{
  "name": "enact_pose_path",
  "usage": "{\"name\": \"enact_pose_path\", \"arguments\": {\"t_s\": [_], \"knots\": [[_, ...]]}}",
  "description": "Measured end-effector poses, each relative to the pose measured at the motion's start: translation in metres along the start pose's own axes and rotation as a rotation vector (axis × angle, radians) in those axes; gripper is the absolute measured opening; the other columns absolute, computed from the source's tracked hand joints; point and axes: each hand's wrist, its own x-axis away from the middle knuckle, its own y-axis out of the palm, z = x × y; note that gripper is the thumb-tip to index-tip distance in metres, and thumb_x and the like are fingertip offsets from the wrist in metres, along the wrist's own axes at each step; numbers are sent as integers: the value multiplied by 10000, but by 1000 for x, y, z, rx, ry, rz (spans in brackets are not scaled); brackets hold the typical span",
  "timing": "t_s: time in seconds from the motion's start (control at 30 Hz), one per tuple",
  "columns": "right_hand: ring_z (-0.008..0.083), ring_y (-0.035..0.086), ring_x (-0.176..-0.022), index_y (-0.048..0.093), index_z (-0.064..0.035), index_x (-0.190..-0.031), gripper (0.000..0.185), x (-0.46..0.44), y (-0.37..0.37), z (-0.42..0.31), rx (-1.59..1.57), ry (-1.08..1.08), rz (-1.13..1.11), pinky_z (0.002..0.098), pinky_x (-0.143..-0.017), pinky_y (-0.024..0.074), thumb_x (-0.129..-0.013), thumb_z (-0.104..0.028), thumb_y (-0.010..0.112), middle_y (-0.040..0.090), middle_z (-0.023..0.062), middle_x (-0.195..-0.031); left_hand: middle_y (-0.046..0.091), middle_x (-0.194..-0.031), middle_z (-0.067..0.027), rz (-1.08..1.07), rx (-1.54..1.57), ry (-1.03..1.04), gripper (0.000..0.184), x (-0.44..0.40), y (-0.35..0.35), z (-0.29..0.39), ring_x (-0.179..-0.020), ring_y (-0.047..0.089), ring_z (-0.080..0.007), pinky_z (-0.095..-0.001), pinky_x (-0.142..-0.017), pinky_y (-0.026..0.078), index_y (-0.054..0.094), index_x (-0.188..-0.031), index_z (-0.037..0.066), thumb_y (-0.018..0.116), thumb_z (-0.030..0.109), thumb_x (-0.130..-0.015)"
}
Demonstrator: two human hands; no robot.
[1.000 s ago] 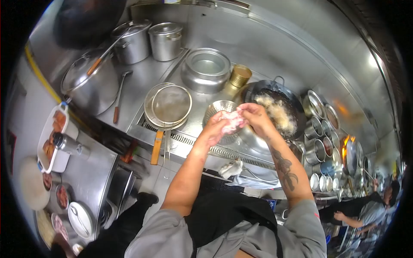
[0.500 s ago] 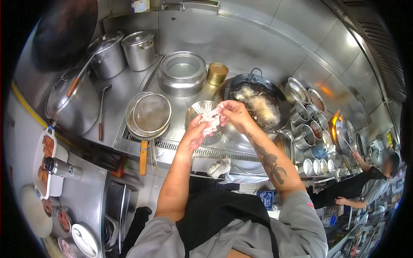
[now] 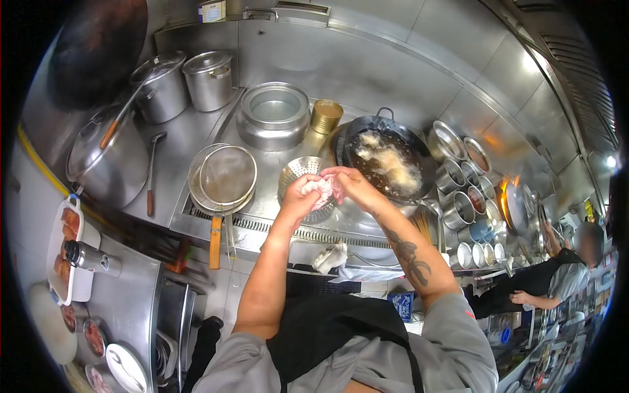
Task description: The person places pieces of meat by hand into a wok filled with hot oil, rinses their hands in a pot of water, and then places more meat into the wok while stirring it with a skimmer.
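Note:
A pale pink, soft piece that looks like raw meat (image 3: pixel 321 189) is held between my two hands. My left hand (image 3: pixel 301 198) is closed round its left side, and my right hand (image 3: pixel 348 183) pinches its right side. Below them a perforated metal strainer (image 3: pixel 300 168) rests on the steel counter, partly hidden by my hands. Just to the right, pale battered pieces (image 3: pixel 393 167) fry in dark oil in a black wok (image 3: pixel 419 147).
Mesh strainers (image 3: pixel 226 173), a wide steel pot (image 3: pixel 272 118) and a gold can (image 3: pixel 325 116) stand behind and left. Metal containers (image 3: pixel 458 211) line the right, near a flame (image 3: pixel 505 203). A co-worker (image 3: pixel 544 281) stands far right. A white tray (image 3: pixel 82 255) is at left.
The view has shifted right since the first frame. My hands have come closer together around the pink piece, which looks more bunched up than half a second ago.

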Motion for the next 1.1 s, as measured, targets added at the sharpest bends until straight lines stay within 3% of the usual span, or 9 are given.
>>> {"name": "enact_pose_path", "arguments": {"t_s": [0.17,0.37,0.5,0.53,0.63,0.67,0.8,0.9,1.1], "knots": [[75,526,-594,586,6,-1007,218,0,11,-3,390,24,-21,226,-496,456,-913,-187,545,584,25,-770,620,-884,-58,47,-87,-16,217,-1,6,0,-769,609,-103,-227,-641,501,580,-1012,24,549,-40,-807],[83,533,-603,550,0,-947,109,-2,-8,8,-161,166,127,230,-465,447,-902,-99,547,601,40,-813,626,-881,-97,105,157,-158,220,-1,-10,-4,-736,624,-160,-272,-611,523,556,-1036,8,543,-6,-816],[72,530,-603,581,5,-1035,172,7,-12,22,132,141,-67,227,-464,438,-880,-44,524,615,51,-779,624,-895,-111,174,192,-150,211,-5,-14,-9,-734,623,-180,-306,-590,527,550,-1043,20,541,31,-833],[114,559,-632,607,14,-1030,196,8,-9,25,264,190,-54,266,-533,460,-864,-59,534,630,90,-762,616,-896,-85,173,207,-153,191,-7,-17,-13,-766,618,-172,-312,-605,525,559,-1028,38,536,38,-839],[174,591,-682,620,27,-974,183,14,-3,20,698,-148,-89,307,-631,475,-852,-85,541,641,136,-779,603,-888,-56,215,223,-227,181,-3,-12,-3,-789,611,-164,-305,-617,521,567,-1020,55,529,48,-843],[216,609,-733,621,34,-950,187,18,0,5,655,-80,-89,333,-706,478,-848,-99,540,641,165,-805,593,-875,-35,197,219,-236,185,-2,-11,-4,-802,609,-168,-297,-631,508,575,-1007,74,527,49,-829],[199,610,-755,614,25,-953,182,21,-15,-4,632,-52,-36,319,-706,477,-852,-100,529,645,147,-812,605,-901,-44,168,335,-269,197,-2,-10,-4,-810,616,-187,-308,-642,500,573,-1003,78,543,55,-810],[246,601,-717,605,21,-935,196,26,-17,-3,605,-171,10,375,-684,466,-865,-147,533,613,188,-762,614,-917,-56,166,426,-269,211,-2,-6,-5,-814,624,-197,-327,-641,506,566,-1013,68,548,51,-803],[219,589,-757,602,-2,-944,192,41,-54,-17,647,-60,90,355,-719,477,-877,-169,535,623,131,-805,623,-898,-69,197,527,-227,192,-3,-32,-9,-798,622,-197,-300,-630,501,572,-1000,70,553,69,-809]]}}
